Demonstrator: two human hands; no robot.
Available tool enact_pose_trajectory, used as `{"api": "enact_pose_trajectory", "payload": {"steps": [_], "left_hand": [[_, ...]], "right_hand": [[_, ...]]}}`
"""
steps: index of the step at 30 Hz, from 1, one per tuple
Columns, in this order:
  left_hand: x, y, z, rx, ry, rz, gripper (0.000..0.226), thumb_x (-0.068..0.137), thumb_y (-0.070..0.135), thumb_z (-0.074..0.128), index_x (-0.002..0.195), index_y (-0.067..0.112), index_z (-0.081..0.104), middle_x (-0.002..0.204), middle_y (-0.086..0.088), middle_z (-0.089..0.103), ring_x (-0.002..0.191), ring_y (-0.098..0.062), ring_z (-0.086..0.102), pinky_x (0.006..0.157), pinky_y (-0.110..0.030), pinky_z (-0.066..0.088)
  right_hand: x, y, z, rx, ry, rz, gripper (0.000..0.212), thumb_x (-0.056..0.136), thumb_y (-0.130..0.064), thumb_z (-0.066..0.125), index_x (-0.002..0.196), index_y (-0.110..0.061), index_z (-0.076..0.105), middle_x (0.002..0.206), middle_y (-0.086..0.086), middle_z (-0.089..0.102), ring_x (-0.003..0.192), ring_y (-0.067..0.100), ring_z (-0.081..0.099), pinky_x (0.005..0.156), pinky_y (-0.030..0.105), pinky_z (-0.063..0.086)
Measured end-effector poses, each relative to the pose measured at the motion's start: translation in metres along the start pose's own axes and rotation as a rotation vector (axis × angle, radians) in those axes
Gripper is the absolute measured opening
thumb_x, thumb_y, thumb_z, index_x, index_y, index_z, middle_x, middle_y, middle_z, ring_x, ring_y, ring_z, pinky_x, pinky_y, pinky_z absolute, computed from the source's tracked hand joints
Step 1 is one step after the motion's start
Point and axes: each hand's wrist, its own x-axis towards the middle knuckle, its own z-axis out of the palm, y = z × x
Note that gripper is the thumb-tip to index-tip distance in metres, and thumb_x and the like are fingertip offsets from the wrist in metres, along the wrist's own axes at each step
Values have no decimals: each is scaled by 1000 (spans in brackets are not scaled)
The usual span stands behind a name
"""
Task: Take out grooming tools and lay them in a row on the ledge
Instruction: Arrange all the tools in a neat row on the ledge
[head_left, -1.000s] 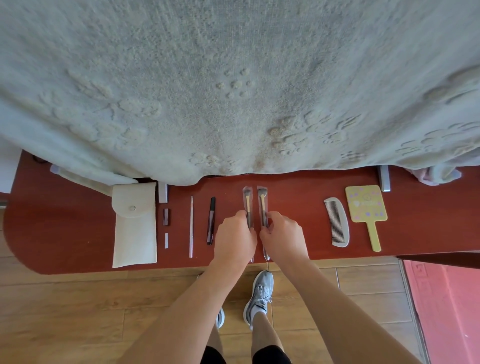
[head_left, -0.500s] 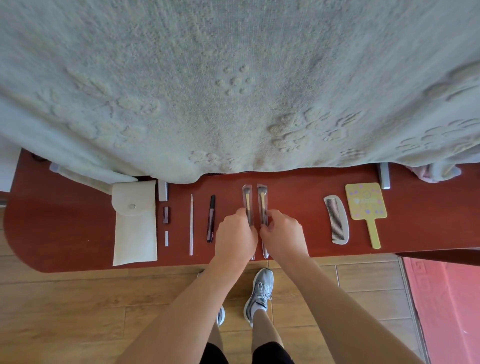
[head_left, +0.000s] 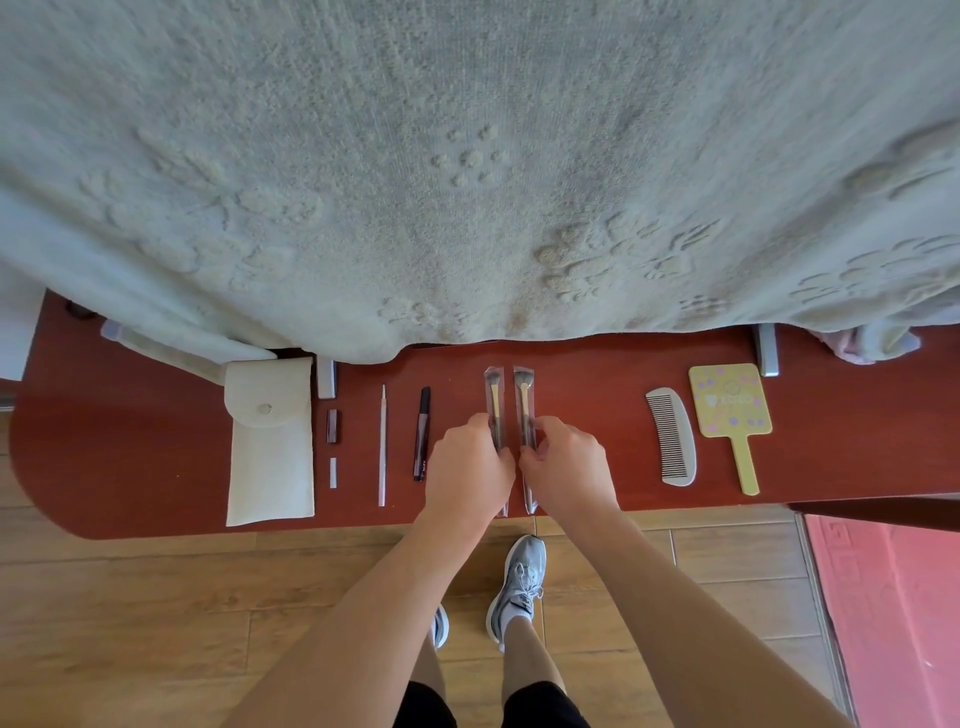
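Note:
Two makeup brushes in clear sleeves lie side by side on the red-brown ledge (head_left: 130, 457). My left hand (head_left: 467, 467) pinches the left brush (head_left: 493, 397); my right hand (head_left: 566, 467) pinches the right brush (head_left: 523, 397). To their left lie a black pen-like tool (head_left: 422, 431), a thin white stick (head_left: 383, 447), a small dark tube (head_left: 332, 426), a tiny white piece (head_left: 333, 472) and a cream pouch (head_left: 270, 441). To the right lie a grey comb (head_left: 672, 436) and a yellow hand mirror (head_left: 730, 402).
A pale textured blanket (head_left: 467, 156) hangs over the ledge's far side, close to the brush tips. Below the ledge's front edge are wooden floor (head_left: 156, 623), my shoes and a red mat (head_left: 893, 613) at the right.
Both hands stay on the two brushes; they have barely shifted, the brushes still lying parallel on the ledge.

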Motion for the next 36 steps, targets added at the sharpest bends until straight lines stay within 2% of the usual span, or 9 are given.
{"api": "enact_pose_trajectory", "payload": {"steps": [6, 10, 13, 15, 18, 21, 24, 27, 36], "left_hand": [[-3, -2, -6, 8, -4, -15, 30, 90, 29, 67, 116, 13, 65, 88, 2, 74, 71, -14, 72, 65, -28, 61], [-4, -6, -14, 27, -2, -21, 40, 92, 32, 65, 126, 13, 61, 83, 2, 73, 69, -12, 71, 65, -26, 60], [-7, -9, -23, 32, 20, -16, 49, 92, 35, 65, 135, 14, 56, 90, 2, 74, 76, -13, 71, 73, -26, 59], [-9, -13, -31, 30, 38, -23, 51, 92, 37, 66, 137, 16, 56, 98, 2, 74, 80, -13, 71, 78, -27, 59], [-12, -24, -46, 27, 85, -33, 51, 91, 40, 66, 136, 16, 57, 107, 1, 71, 86, -11, 69, 78, -25, 56], [-15, -38, -60, 10, 130, -47, 49, 91, 38, 67, 133, 16, 59, 113, 0, 68, 91, -13, 67, 80, -23, 53], [-15, -56, -74, -11, 152, -76, 45, 91, 32, 68, 132, 14, 60, 117, -3, 64, 97, -16, 66, 82, -22, 49], [-14, -72, -81, -7, 150, -95, 44, 92, 30, 67, 132, 13, 59, 117, -3, 64, 96, -16, 65, 80, -20, 45], [-9, -95, -74, -57, 105, -103, 45, 92, 26, 68, 134, 13, 58, 114, -3, 68, 99, -18, 67, 88, -26, 52]], "right_hand": [[-3, -2, -4, 8, 14, -2, 29, 94, -24, 59, 121, -17, 63, 81, -12, 56, 62, -1, 48, 53, 7, 32], [-5, -6, -9, 9, 29, -5, 27, 93, -25, 60, 118, -17, 64, 79, -10, 59, 65, 4, 54, 56, 12, 41], [-7, -13, -10, 4, 41, -12, 29, 92, -25, 60, 119, -16, 63, 84, -7, 61, 72, 8, 58, 64, 21, 50], [-9, -19, -8, 2, 52, -25, 32, 92, -26, 59, 122, -14, 62, 88, -5, 62, 75, 12, 59, 65, 23, 50], [-11, -32, -2, 4, 57, -62, 28, 90, -25, 60, 115, -13, 64, 84, -4, 60, 74, 14, 58, 66, 28, 52], [-12, -46, 8, 14, 42, -84, 27, 91, -27, 62, 114, -13, 64, 87, -4, 61, 77, 14, 59, 67, 25, 50], [-12, -60, 20, 12, 14, -102, 37, 92, -30, 61, 126, -16, 61, 92, -6, 60, 81, 10, 57, 72, 21, 48], [-12, -73, 31, 15, -11, -113, 43, 93, -29, 59, 134, -16, 56, 94, -7, 59, 81, 8, 55, 70, 16, 42], [-8, -90, 56, -31, -55, -106, 35, 94, -32, 58, 126, -17, 58, 91, -4, 59, 76, 11, 56, 61, 19, 47]]}}
